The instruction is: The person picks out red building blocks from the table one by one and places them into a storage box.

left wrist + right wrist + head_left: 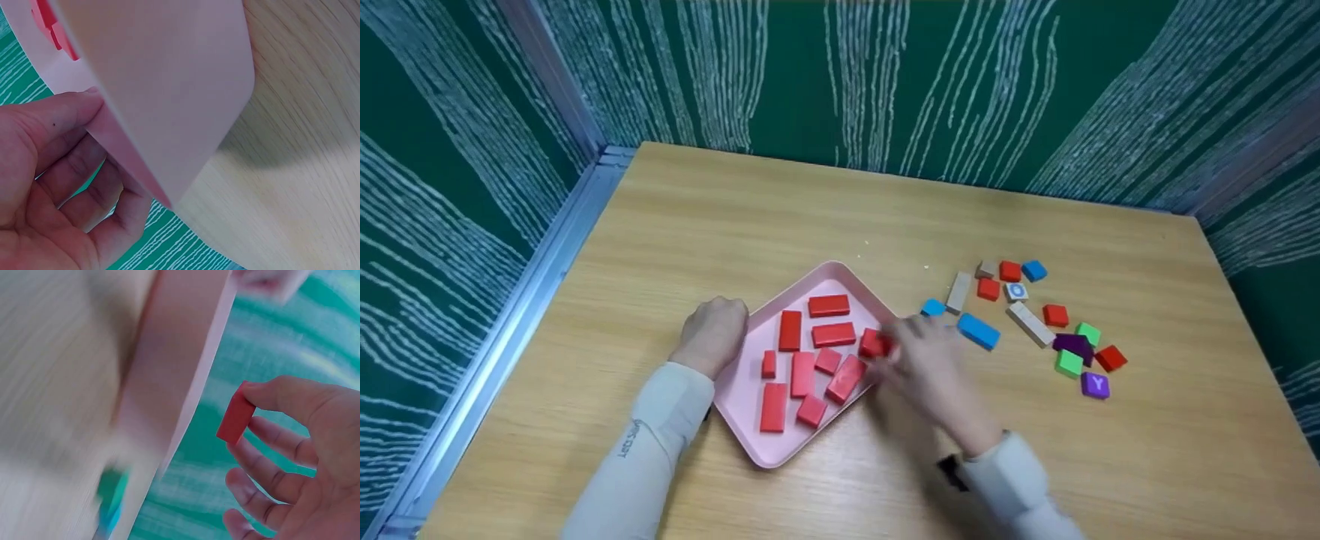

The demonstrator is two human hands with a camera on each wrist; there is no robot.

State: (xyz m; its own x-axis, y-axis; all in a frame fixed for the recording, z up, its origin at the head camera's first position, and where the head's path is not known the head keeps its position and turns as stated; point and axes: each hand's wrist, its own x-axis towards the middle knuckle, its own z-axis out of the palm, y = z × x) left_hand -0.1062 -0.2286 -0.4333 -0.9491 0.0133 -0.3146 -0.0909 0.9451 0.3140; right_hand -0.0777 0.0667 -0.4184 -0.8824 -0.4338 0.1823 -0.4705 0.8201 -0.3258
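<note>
My left hand grips the left rim of the pink tray. In the left wrist view its thumb is over the rim, with the fingers on the outer side. Several red blocks, both long and small, lie spread inside the tray. Over the tray's right edge is my right hand, blurred in the head view. The right wrist view shows it pinching a small red block between thumb and fingertips, above the tray rim.
Right of the tray lie loose blocks on the wooden table: blue, wooden, red, green, dark purple and a purple letter cube. Green patterned panels stand around the table.
</note>
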